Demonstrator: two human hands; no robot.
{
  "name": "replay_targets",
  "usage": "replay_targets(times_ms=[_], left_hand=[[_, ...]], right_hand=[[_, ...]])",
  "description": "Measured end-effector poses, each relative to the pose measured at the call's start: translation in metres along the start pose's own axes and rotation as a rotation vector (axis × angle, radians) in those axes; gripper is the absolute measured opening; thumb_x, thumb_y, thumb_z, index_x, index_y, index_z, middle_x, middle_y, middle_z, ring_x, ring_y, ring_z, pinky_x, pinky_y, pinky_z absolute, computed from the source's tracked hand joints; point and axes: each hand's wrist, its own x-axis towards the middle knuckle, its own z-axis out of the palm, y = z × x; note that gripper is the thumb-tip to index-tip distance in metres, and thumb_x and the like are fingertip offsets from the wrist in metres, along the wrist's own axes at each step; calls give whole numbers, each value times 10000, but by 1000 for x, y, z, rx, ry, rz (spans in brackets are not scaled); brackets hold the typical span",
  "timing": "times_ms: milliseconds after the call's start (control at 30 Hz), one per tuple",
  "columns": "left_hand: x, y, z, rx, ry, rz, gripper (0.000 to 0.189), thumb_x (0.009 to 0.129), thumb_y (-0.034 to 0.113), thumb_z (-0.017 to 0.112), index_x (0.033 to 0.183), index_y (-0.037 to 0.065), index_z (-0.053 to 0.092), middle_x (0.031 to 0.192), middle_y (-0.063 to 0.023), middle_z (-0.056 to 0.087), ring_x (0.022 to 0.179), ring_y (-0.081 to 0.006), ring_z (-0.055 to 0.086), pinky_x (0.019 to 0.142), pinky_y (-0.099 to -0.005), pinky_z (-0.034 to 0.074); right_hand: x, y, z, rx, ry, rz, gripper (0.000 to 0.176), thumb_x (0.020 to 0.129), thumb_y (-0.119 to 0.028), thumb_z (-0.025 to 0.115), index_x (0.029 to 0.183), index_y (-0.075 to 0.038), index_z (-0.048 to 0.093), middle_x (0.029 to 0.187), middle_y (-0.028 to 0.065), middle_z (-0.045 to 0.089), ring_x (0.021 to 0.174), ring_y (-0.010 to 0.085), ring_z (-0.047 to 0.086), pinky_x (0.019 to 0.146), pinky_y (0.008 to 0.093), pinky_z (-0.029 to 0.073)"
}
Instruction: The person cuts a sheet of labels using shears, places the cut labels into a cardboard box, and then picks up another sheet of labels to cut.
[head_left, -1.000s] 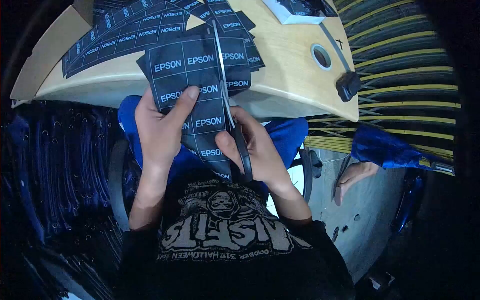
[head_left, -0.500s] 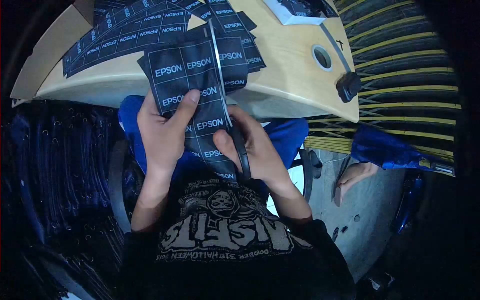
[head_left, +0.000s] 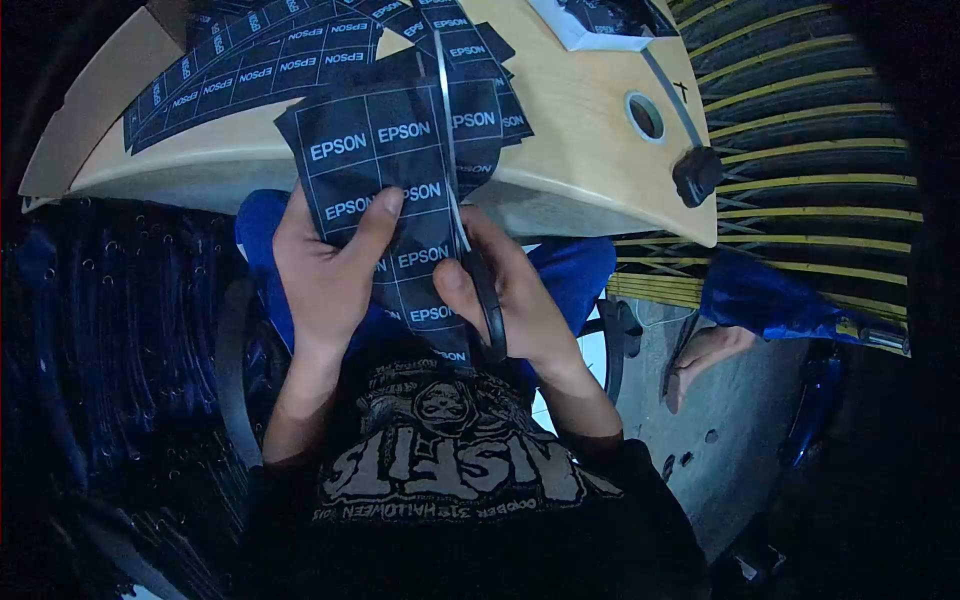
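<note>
A black sheet printed with rows of white EPSON labels [head_left: 350,165] is pinched in my left hand [head_left: 335,255], its thumb pressing on the front and the fingers behind. My right hand [head_left: 510,285] is wrapped around the dark handles of a pair of scissors [head_left: 447,110]. Their long blade points away from me and lies along the sheet near a printed line, left of the right-hand label column. That column's upper part bends away at the right of the blade. The sheet's lower end hangs above my lap.
More EPSON-printed sheets [head_left: 270,75] lie fanned across the wooden table [head_left: 580,110], beside a cardboard flap [head_left: 95,115]. A black knob [head_left: 697,175] sits by the table's right edge. Dark hanging items with metal rings [head_left: 140,330] are at left; a folding metal gate [head_left: 800,150] stands at right.
The scissors have shifted slightly right, and the blade tip now points a little farther right. The sheet's upper part has tilted slightly, with its right-hand strip bending more. Both hands keep their holds.
</note>
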Motion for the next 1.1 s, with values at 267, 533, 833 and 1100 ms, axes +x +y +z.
replay_targets(times_ms=[267,533,833,1100], left_hand=[[-3,2,-1,27,-5,13,193,811,24,638,984,-23,567,876,-55,633,768,-76,582,683,-208,472],[-3,2,-3,27,-10,28,203,805,23,643,986,-24,565,887,-57,634,780,-81,584,699,-216,469],[-3,1,-2,8,-18,33,209,801,12,643,991,-27,566,874,-52,635,776,-77,579,699,-210,460],[-3,1,1,1,-27,-1,210,800,7,641,993,-25,565,882,-50,633,786,-71,575,701,-208,459]], right_hand=[[1,2,4,51,10,-49,485,838,-292,643,1163,22,468,949,87,579,853,128,548,753,261,445],[2,0,3,23,1,-38,518,836,-320,643,1171,29,459,979,94,571,900,130,537,795,273,435],[4,2,2,28,24,-30,504,837,-290,645,1169,41,458,966,99,579,875,133,546,766,271,444],[5,1,4,-8,70,-46,480,841,-278,643,1152,42,466,959,89,578,849,106,545,735,246,450]])
